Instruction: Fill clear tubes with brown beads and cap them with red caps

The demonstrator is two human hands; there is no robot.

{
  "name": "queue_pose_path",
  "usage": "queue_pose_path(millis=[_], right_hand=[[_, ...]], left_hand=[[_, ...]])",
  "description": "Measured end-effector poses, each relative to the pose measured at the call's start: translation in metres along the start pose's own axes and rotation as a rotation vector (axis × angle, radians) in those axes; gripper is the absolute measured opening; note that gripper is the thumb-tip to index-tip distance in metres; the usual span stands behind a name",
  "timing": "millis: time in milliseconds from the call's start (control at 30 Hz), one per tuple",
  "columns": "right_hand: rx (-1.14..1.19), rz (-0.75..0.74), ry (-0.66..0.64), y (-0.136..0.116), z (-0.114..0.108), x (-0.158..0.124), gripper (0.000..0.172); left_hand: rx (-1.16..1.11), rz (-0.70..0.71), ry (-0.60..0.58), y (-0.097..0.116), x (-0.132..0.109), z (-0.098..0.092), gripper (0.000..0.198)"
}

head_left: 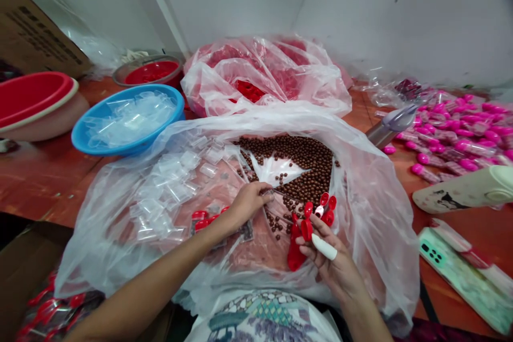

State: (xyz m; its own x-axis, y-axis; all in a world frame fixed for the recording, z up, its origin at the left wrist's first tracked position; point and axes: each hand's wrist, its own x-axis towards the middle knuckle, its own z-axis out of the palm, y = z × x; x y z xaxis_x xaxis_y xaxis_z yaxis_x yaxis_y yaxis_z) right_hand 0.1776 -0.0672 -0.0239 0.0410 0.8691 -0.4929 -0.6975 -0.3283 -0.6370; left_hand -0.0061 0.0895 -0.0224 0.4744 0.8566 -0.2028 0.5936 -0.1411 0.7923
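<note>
My left hand (250,204) reaches over the plastic sheet with its thumb and fingers pinched at the edge of the brown beads (308,163). Something see-through seems to be at its fingertips, too faint to make out. My right hand (331,256), palm up, has a white cover on one finger and holds a red flip-top cap (306,228). Other red caps (328,216) lie just beyond its fingers. Clear plastic containers (180,171) are heaped on the sheet's left side. Several red-capped containers (206,220) lie beside my left forearm, partly hidden by it.
A blue basin (90,141) of clear plastic pieces stands at the left, near red basins (36,96). Behind is a large bag (260,72) of red parts. On the right are pink-capped tubes (473,128), a cream bottle (460,192) and a phone (460,278).
</note>
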Motion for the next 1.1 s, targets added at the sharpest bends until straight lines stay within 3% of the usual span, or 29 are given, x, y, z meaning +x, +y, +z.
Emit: queue_pose_path(millis=[267, 500, 1100], right_hand=[[0.062, 0.022, -0.01, 0.001, -0.005, 0.001, 0.045], [0.061, 0.027, -0.011, 0.002, -0.006, 0.0, 0.047], [0.152, -0.083, 0.004, -0.021, -0.027, -0.012, 0.044]], left_hand=[[0.068, 0.11, 0.051, 0.004, -0.001, -0.002, 0.031], [0.106, -0.065, -0.014, 0.01, 0.01, 0.009, 0.026], [-0.331, -0.257, -0.253, 0.021, 0.029, 0.066, 0.019]])
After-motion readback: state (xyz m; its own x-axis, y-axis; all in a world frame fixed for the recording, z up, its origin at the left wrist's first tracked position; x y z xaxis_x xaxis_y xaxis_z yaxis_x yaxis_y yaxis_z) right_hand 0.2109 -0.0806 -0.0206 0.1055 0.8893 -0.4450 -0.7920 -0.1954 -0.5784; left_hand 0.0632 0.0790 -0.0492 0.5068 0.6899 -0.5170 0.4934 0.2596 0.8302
